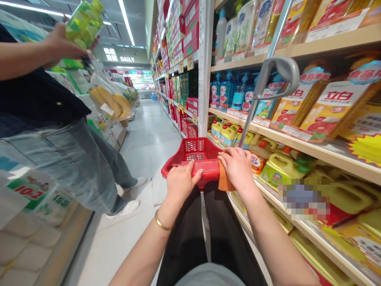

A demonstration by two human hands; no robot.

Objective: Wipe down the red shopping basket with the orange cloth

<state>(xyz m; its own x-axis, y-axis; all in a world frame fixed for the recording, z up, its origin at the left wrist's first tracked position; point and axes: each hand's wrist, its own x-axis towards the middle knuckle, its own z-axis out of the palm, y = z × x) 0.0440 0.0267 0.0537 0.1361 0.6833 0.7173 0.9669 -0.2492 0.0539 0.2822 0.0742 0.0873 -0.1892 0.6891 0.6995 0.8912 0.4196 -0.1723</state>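
A red plastic shopping basket (195, 149) with perforated walls stands right in front of my knees. My left hand (181, 180) is closed over its near rim, with the thumb and forefinger on top. On the right of the same rim, my right hand (236, 165) presses an orange cloth (225, 176) against the edge, fingers closed on it. The cloth hangs down below the rim. A grey pull handle (278, 77) on a metal rod rises on the right, apart from my hands. The part of the basket's inside that shows holds nothing I can make out.
Shelves of detergent bottles (336, 103) run close along my right. On the left stands a person (65, 151) holding a green bottle (85, 24) and a plastic bag of bananas (110, 101). Packs of paper (35, 190) lie at lower left. A tiled aisle (143, 127) leads away.
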